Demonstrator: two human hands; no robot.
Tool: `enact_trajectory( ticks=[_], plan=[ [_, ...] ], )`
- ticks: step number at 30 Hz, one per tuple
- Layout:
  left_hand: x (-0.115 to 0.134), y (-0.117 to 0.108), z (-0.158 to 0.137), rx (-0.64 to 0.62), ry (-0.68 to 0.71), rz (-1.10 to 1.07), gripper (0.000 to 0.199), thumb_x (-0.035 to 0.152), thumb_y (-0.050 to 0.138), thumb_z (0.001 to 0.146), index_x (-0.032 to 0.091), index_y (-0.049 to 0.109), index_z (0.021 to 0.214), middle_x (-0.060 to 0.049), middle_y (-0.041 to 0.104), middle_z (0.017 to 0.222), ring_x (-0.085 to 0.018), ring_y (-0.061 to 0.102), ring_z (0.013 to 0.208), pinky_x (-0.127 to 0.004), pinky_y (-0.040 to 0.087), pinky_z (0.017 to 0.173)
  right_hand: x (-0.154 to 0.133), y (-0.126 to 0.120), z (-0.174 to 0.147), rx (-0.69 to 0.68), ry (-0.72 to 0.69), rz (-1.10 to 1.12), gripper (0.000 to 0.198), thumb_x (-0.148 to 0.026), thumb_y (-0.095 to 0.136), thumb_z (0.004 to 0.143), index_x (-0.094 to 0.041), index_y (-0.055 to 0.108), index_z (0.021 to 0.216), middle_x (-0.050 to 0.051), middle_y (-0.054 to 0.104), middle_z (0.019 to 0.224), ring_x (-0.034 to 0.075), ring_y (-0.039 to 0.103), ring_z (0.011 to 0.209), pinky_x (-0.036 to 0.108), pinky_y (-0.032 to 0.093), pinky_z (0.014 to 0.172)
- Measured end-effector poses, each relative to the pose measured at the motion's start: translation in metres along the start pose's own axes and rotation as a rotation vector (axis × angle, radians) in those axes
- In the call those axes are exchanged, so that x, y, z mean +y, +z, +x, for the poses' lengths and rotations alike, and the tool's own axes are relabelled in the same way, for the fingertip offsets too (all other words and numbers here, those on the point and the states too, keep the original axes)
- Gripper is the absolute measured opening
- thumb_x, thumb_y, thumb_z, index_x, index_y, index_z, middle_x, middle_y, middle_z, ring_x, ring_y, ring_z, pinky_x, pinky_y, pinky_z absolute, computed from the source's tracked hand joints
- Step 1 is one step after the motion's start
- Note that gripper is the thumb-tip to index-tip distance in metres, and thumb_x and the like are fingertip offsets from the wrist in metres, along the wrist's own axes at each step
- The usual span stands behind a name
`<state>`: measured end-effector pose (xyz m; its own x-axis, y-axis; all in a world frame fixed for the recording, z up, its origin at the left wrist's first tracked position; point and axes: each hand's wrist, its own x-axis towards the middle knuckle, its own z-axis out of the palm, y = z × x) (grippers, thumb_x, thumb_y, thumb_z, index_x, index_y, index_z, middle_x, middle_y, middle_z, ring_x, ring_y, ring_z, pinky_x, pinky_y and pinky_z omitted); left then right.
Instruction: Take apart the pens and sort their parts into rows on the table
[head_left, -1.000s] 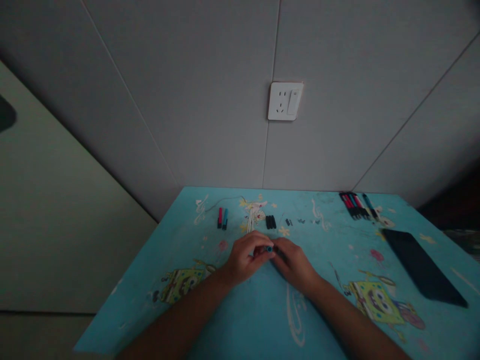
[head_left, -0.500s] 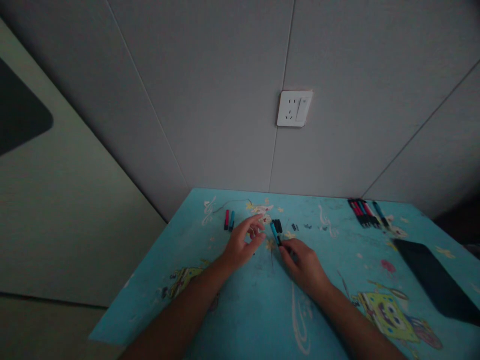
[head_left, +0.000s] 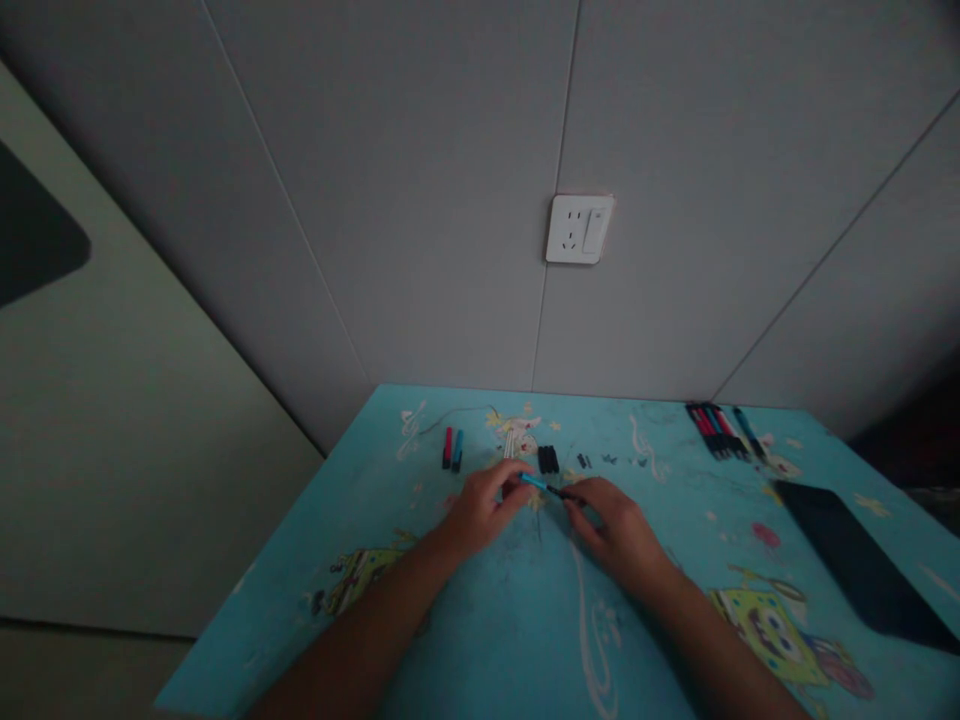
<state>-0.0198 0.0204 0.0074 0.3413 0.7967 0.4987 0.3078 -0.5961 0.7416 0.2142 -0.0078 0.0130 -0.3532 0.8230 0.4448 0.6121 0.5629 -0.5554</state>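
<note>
A blue-and-black pen (head_left: 534,482) is held level between my two hands above the table. My left hand (head_left: 486,510) pinches its blue end, and the fingers of my right hand (head_left: 616,528) close on the black end. Just beyond the pen lie short black cylindrical pieces (head_left: 548,460), side by side. Thin white sticks (head_left: 509,443) lie behind my left fingers. To their left are a red-and-black piece (head_left: 447,448) and a blue-and-black piece (head_left: 457,451). Tiny dark parts (head_left: 583,461) form a row on the right, too small to name.
A turquoise cartoon-printed tabletop (head_left: 495,650) meets a grey panelled wall (head_left: 420,200). Several pens (head_left: 718,432) lie in a group at the back right. Nearer on that side is a flat black rectangular item (head_left: 855,560). A white socket (head_left: 580,229) is on the wall.
My left hand, open and apart before, has closed on the blue end of the pen. The pen has turned from steeply slanted to nearly level. The view has shifted slightly.
</note>
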Motion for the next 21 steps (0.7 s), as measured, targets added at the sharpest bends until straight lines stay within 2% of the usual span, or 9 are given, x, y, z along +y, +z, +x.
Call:
enact_trajectory(
  ticks=[3, 5, 7, 11, 13, 16, 21],
  plan=[
    [-0.001, 0.003, 0.0, -0.034, -0.005, 0.082, 0.018, 0.034, 0.06, 0.091, 0.018, 0.066, 0.098, -0.001, 0.062, 0.075, -0.014, 0.058, 0.069, -0.025, 0.045, 0.067, 0.0, -0.001, 0.001, 0.121, 0.099, 0.137, 0.022, -0.034, 0.05, 0.095, -0.022, 0.067, 0.104, 0.008, 0.068, 0.096, 0.022, 0.065, 0.088, 0.036, 0.053, 0.08],
    [-0.003, 0.007, -0.001, -0.109, 0.026, 0.12, 0.019, 0.035, 0.061, 0.09, 0.018, 0.067, 0.096, -0.003, 0.064, 0.081, -0.016, 0.06, 0.077, -0.028, 0.047, 0.072, -0.002, -0.002, 0.001, 0.191, 0.143, 0.229, 0.022, -0.035, 0.051, 0.095, -0.021, 0.066, 0.102, 0.008, 0.069, 0.097, 0.021, 0.065, 0.089, 0.034, 0.054, 0.079],
    [-0.006, 0.013, -0.002, -0.182, 0.068, 0.161, 0.021, 0.034, 0.064, 0.088, 0.02, 0.066, 0.103, -0.006, 0.066, 0.093, -0.02, 0.061, 0.09, -0.034, 0.048, 0.082, -0.003, -0.003, 0.001, 0.213, 0.151, 0.273, 0.021, -0.035, 0.052, 0.095, -0.021, 0.066, 0.102, 0.007, 0.069, 0.098, 0.021, 0.065, 0.09, 0.034, 0.053, 0.081],
    [-0.009, 0.021, -0.005, -0.199, 0.125, 0.257, 0.046, 0.033, 0.069, 0.084, 0.024, 0.056, 0.127, -0.008, 0.065, 0.11, -0.024, 0.058, 0.104, -0.043, 0.045, 0.094, 0.0, -0.004, -0.001, 0.24, 0.116, 0.144, 0.02, -0.031, 0.052, 0.095, -0.023, 0.065, 0.107, 0.007, 0.069, 0.099, 0.022, 0.065, 0.09, 0.036, 0.052, 0.082],
    [-0.009, 0.02, -0.005, -0.192, 0.141, 0.308, 0.043, 0.032, 0.068, 0.085, 0.022, 0.058, 0.125, -0.009, 0.065, 0.108, -0.025, 0.058, 0.104, -0.044, 0.045, 0.094, 0.003, -0.004, -0.001, 0.189, 0.062, 0.053, 0.02, -0.029, 0.052, 0.094, -0.023, 0.065, 0.109, 0.007, 0.069, 0.099, 0.022, 0.065, 0.089, 0.037, 0.052, 0.082],
    [-0.008, 0.018, -0.004, -0.221, 0.166, 0.373, 0.029, 0.033, 0.066, 0.085, 0.02, 0.065, 0.111, -0.009, 0.066, 0.098, -0.025, 0.059, 0.098, -0.043, 0.045, 0.092, 0.006, -0.004, 0.001, 0.126, 0.016, -0.022, 0.02, -0.028, 0.052, 0.094, -0.023, 0.065, 0.109, 0.008, 0.069, 0.098, 0.023, 0.064, 0.09, 0.038, 0.052, 0.083],
    [-0.008, 0.018, -0.003, -0.284, 0.201, 0.394, 0.022, 0.032, 0.066, 0.086, 0.02, 0.067, 0.104, -0.007, 0.067, 0.092, -0.023, 0.059, 0.092, -0.04, 0.046, 0.087, 0.006, -0.003, 0.002, 0.166, 0.053, -0.013, 0.02, -0.029, 0.05, 0.096, -0.022, 0.064, 0.109, 0.008, 0.069, 0.101, 0.022, 0.065, 0.092, 0.037, 0.053, 0.084]
  ],
)
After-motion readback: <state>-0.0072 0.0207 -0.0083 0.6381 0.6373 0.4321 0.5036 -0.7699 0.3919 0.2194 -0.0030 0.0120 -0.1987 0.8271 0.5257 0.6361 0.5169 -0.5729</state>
